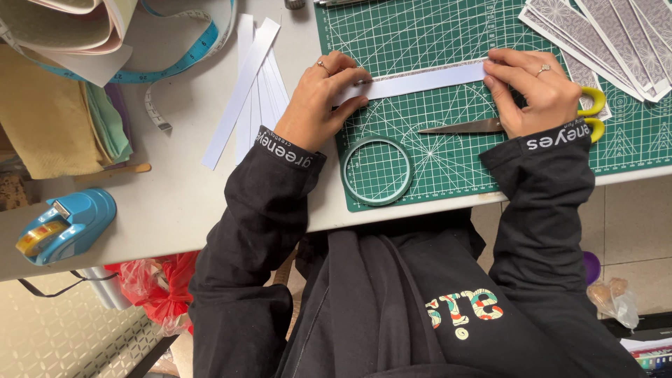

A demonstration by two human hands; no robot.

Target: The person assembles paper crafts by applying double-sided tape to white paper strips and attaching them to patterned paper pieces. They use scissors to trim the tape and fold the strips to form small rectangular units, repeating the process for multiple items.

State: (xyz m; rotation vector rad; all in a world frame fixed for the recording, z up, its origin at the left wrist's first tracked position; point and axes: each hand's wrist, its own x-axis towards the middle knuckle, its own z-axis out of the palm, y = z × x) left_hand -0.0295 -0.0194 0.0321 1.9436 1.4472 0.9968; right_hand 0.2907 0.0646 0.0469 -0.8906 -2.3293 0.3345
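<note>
A white paper strip (pixel 420 82) with a patterned edge along its top lies across the green cutting mat (pixel 448 35). My left hand (pixel 323 98) pinches and presses the strip's left end. The strip's right end is held by the fingers of my right hand (pixel 533 87). Scissors with yellow handles (pixel 490 124) lie on the mat just under my right hand, blades pointing left. A roll of clear tape (pixel 376 170) sits on the mat near its front edge, below the strip.
Several white strips (pixel 255 77) fan out left of the mat. Patterned strips (pixel 609 35) are stacked at the top right. A blue tape dispenser (pixel 63 225) stands near the table's front left edge. A blue measuring tape (pixel 168 70) and folded cloth (pixel 56 119) lie at left.
</note>
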